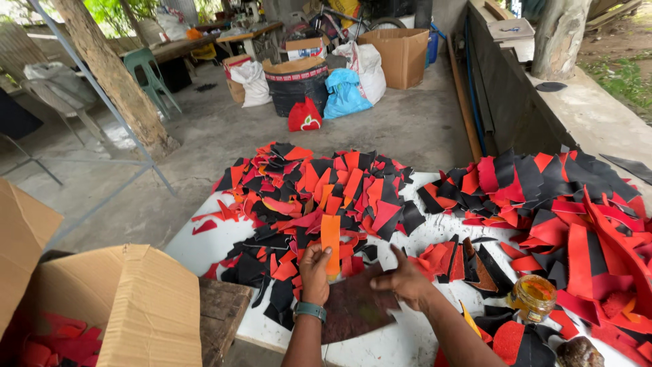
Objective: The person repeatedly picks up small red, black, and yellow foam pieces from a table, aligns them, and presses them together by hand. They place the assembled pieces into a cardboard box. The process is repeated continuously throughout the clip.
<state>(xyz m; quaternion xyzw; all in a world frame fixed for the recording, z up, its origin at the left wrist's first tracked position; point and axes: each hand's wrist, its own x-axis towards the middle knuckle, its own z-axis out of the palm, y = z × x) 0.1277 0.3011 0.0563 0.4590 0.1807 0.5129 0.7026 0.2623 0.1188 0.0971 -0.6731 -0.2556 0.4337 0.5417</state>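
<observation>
An open concrete yard holds a white worktable point(204, 248) heaped with red and black offcuts point(319, 183). A second heap point(570, 204) lies to the right, apparently kept as a separate lot. An orange strip point(331, 245) is pinched upright between thumb and fingers of the left hand point(315, 270), just above a dark board point(353, 309). The right hand point(406, 278) is pressed flat, fingers spread, on the board, evidently to steady it. A jar of yellow paste point(532, 297) stands near it, within reach.

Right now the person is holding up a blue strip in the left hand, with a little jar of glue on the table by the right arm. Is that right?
Not quite: the strip is orange, not blue, as the head view shows. The left hand does hold it up, and the little jar does sit on the table by the right arm.
</observation>
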